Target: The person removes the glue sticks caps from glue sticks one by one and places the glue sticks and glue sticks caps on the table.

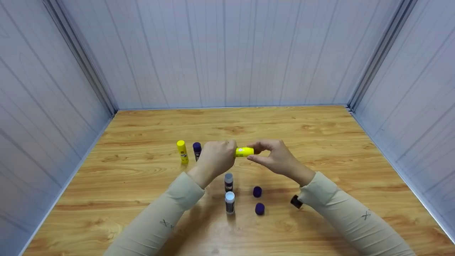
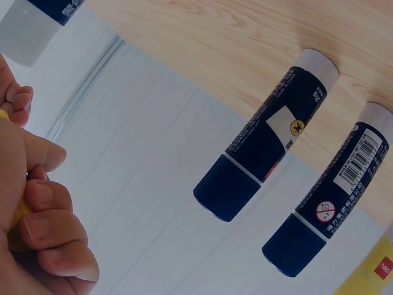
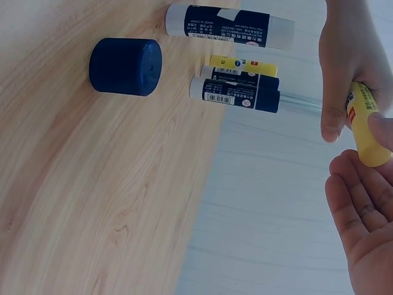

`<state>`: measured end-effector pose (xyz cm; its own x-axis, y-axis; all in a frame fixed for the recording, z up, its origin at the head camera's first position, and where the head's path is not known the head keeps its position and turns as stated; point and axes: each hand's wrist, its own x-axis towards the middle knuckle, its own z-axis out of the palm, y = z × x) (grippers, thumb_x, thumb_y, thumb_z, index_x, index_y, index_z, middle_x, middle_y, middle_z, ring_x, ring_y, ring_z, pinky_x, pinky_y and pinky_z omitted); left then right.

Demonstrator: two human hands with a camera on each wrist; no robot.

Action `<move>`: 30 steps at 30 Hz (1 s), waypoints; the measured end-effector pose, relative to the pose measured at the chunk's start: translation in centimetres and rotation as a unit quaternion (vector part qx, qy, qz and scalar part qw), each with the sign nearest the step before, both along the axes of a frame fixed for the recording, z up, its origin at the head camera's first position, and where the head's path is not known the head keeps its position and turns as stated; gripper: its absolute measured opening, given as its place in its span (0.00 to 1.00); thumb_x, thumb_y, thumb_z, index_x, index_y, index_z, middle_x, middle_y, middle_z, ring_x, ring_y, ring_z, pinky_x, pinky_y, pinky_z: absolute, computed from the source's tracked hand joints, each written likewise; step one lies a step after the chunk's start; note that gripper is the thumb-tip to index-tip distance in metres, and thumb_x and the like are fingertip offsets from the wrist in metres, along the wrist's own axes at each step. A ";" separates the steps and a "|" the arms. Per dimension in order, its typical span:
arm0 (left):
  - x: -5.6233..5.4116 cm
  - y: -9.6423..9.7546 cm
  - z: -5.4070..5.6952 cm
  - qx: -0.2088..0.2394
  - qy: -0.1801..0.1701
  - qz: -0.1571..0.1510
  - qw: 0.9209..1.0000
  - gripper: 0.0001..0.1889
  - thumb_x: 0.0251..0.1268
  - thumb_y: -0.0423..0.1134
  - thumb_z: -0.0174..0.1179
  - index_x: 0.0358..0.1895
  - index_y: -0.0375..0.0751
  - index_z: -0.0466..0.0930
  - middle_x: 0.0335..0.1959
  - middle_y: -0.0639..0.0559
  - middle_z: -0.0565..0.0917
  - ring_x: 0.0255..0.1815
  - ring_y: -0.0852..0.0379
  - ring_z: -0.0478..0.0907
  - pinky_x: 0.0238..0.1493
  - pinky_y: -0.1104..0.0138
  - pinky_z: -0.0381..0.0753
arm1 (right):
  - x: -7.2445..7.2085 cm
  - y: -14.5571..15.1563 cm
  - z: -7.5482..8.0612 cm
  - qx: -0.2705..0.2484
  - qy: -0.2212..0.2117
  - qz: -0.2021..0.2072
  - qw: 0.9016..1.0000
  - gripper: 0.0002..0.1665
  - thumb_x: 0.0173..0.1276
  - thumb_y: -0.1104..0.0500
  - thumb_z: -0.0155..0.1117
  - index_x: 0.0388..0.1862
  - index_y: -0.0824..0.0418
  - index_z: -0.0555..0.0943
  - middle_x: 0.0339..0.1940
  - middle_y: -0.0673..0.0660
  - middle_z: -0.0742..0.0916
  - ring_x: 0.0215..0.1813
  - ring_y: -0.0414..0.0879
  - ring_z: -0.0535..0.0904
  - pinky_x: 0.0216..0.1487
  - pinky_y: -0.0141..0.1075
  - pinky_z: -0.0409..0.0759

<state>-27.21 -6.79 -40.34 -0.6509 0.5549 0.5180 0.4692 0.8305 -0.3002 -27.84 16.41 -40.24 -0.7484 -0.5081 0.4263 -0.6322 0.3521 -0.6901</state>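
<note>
My left hand [image 1: 217,156] grips a yellow glue stick [image 1: 244,152] held sideways above the table, its fingers curled round the body. With thumb and fingers, my right hand [image 1: 277,156] pinches the yellow cap end; the right wrist view shows the thumb against the cap [image 3: 373,147]. Beneath the hands stand two uncapped navy glue sticks [image 1: 228,183] with pale translucent tops, the nearer one [image 1: 230,204] in front of the other. To their right, two dark blue caps [image 1: 257,192] sit apart on the tabletop.
Left of the hands stand a capped yellow glue stick [image 1: 182,152] and capped navy glue sticks [image 2: 264,138], partly hidden in the head view. A small black object [image 1: 296,201] shows beside the right cuff. Pale panel walls [image 1: 227,53] enclose the wooden table [image 1: 142,220].
</note>
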 end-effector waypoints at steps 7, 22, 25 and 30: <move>0.1 0.0 0.1 -0.004 -0.021 0.001 1.000 0.10 0.75 0.42 0.69 0.36 0.41 0.83 0.22 0.52 0.84 0.15 0.59 0.77 0.18 0.66 0.82 | 0.1 0.2 0.2 0.023 0.017 0.004 1.000 0.15 0.74 0.60 0.76 0.57 0.62 0.90 0.48 0.56 0.94 0.46 0.47 0.91 0.54 0.49 0.90; 0.4 -0.2 0.5 0.034 -0.095 -0.026 0.995 0.10 0.73 0.40 0.72 0.40 0.38 0.83 0.28 0.48 0.87 0.19 0.55 0.81 0.23 0.61 0.87 | 0.3 0.5 0.1 0.031 0.068 0.009 0.997 0.16 0.72 0.61 0.78 0.56 0.65 0.90 0.47 0.57 0.95 0.43 0.47 0.92 0.49 0.43 0.91; 0.4 -0.3 0.5 0.044 -0.119 -0.033 0.991 0.09 0.73 0.39 0.71 0.39 0.38 0.84 0.28 0.46 0.87 0.21 0.53 0.82 0.25 0.59 0.88 | 0.3 0.5 0.0 0.030 0.071 0.015 0.997 0.16 0.72 0.61 0.78 0.56 0.65 0.90 0.47 0.58 0.95 0.43 0.48 0.92 0.49 0.41 0.91; 0.5 -0.4 0.6 0.049 -0.139 -0.033 0.989 0.08 0.73 0.38 0.71 0.39 0.37 0.84 0.28 0.46 0.87 0.21 0.52 0.82 0.26 0.57 0.88 | 0.3 0.6 0.1 0.026 0.076 0.025 0.996 0.15 0.72 0.62 0.77 0.55 0.66 0.90 0.45 0.59 0.95 0.42 0.50 0.92 0.47 0.46 0.92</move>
<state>-26.74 -7.15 -39.69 -0.7393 0.5570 0.3784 0.5764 0.8140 -0.0721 -27.49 16.98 -40.10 -0.6506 -0.5669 0.5054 -0.7456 0.3505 -0.5667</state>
